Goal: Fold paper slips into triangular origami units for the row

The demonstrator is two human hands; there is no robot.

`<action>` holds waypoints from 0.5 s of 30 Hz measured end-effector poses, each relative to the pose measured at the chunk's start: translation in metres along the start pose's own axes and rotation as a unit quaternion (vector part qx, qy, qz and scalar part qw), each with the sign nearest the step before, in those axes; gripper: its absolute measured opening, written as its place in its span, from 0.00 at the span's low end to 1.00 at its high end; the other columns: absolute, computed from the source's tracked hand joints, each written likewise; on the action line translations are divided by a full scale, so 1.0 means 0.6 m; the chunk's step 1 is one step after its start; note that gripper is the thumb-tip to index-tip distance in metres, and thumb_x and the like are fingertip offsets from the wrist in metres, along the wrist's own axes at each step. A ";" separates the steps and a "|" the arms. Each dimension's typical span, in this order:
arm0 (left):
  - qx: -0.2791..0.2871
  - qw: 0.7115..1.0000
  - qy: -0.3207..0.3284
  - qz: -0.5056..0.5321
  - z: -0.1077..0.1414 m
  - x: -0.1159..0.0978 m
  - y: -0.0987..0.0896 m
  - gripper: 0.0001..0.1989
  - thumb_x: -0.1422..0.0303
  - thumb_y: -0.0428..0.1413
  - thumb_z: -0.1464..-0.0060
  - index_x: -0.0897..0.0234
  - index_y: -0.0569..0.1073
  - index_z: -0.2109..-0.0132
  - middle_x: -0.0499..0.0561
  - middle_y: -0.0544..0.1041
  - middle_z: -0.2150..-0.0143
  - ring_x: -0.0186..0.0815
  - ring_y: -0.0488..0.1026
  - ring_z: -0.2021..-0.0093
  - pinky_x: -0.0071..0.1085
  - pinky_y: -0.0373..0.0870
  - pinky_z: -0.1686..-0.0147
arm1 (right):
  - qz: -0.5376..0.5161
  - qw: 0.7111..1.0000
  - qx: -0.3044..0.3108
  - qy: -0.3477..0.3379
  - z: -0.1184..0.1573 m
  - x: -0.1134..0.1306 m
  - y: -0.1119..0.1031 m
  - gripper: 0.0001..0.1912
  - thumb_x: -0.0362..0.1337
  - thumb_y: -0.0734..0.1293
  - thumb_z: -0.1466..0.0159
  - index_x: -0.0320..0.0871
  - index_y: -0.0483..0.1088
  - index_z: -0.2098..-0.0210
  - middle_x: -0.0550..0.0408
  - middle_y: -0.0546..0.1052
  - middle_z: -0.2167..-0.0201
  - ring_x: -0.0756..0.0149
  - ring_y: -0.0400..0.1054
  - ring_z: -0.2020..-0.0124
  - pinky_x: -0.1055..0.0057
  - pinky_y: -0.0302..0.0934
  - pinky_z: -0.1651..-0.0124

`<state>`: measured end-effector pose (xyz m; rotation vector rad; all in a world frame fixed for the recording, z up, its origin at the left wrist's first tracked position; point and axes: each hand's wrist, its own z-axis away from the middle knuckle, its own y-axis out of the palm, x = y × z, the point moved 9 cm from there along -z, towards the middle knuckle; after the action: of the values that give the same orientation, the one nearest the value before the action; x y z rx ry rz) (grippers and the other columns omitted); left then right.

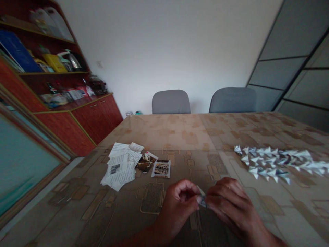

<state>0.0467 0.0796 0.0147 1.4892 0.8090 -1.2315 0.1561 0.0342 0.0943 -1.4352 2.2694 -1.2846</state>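
Note:
Between my two hands is a small piece of folded paper (202,201), mostly covered by the fingers. My left hand (181,202) pinches its left side with thumb and forefinger. On the other side, the closed fingers of my right hand (228,202) grip the paper. Both hands are just above the table near its front edge. To the left lies a loose pile of printed paper pieces (119,168), with a dark brown picture piece (146,162) and a square photo piece (161,168) beside it. Rows of pointed folded paper pieces (269,158) stand at the right.
The table (180,133) has a patterned cover. Two grey chairs, one on the left (171,102) and one on the right (232,100), stand behind its far edge against a white wall. A red-brown cabinet (100,115) with loaded shelves is at the left.

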 end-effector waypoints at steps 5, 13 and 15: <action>0.000 1.000 0.000 -0.008 0.002 -0.006 0.002 0.06 0.70 0.61 0.53 0.67 0.70 0.70 0.46 0.70 0.74 0.28 0.66 0.74 0.24 0.63 0.72 | -0.024 1.000 0.012 0.013 0.001 -0.006 0.007 0.07 0.34 0.62 0.31 0.44 0.69 0.55 0.55 0.77 0.67 0.65 0.67 0.65 0.68 0.58 0.61; 0.013 1.000 -0.020 -0.002 0.004 0.007 0.005 0.09 0.65 0.61 0.53 0.68 0.74 0.70 0.48 0.72 0.76 0.31 0.69 0.74 0.26 0.64 0.71 | -0.041 0.998 0.029 0.025 0.010 -0.014 0.012 0.08 0.34 0.62 0.32 0.47 0.71 0.56 0.56 0.77 0.68 0.64 0.69 0.66 0.66 0.61 0.61; 0.008 1.000 -0.027 -0.009 0.004 0.010 0.003 0.08 0.66 0.62 0.55 0.68 0.74 0.72 0.48 0.72 0.77 0.31 0.69 0.74 0.27 0.64 0.71 | -0.043 0.998 0.033 0.025 0.010 -0.014 0.011 0.06 0.32 0.64 0.33 0.47 0.71 0.58 0.56 0.77 0.69 0.64 0.68 0.67 0.66 0.61 0.61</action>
<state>0.0493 0.0764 0.0095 1.4568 0.7804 -1.2890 0.1594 0.0387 0.0837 -1.5079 2.1963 -1.4225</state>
